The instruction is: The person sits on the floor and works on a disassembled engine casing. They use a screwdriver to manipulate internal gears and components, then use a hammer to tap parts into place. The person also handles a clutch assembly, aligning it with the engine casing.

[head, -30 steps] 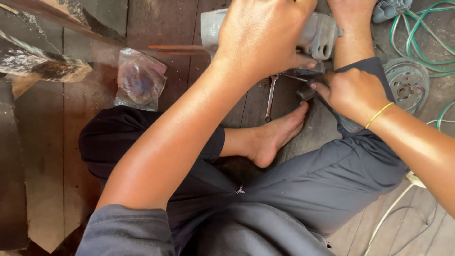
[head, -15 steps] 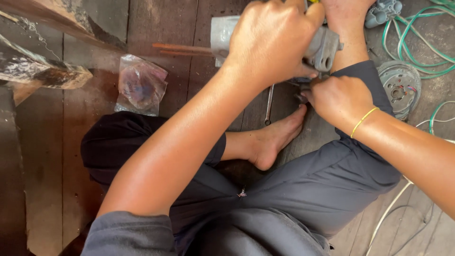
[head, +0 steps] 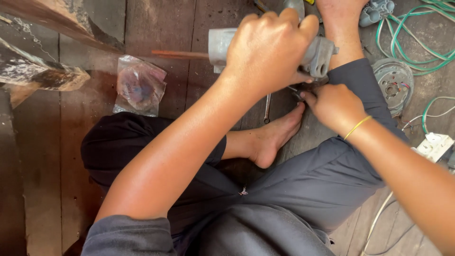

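My left hand (head: 268, 47) is clamped over a grey metal housing (head: 322, 54) that rests on the wooden floor (head: 189, 28) above my bare foot (head: 275, 137). A thin reddish rod (head: 180, 54) sticks out of the housing's left end. My right hand (head: 334, 106) is closed just below the housing's right end, its fingertips on a small dark tool or part that is mostly hidden. A yellow band (head: 358, 125) circles that wrist. I sit cross-legged in grey trousers.
A crumpled clear plastic bag (head: 139, 86) lies to the left. A slim metal wrench (head: 267, 108) lies by the foot. A round motor part (head: 393, 85), green wires (head: 407, 42) and a white plug block (head: 433, 146) sit at the right. Rough timber (head: 42, 71) crosses the upper left.
My right hand slid a little left and up, closer under the housing's right end. The view shifted slightly downward; my left hand kept its grip.
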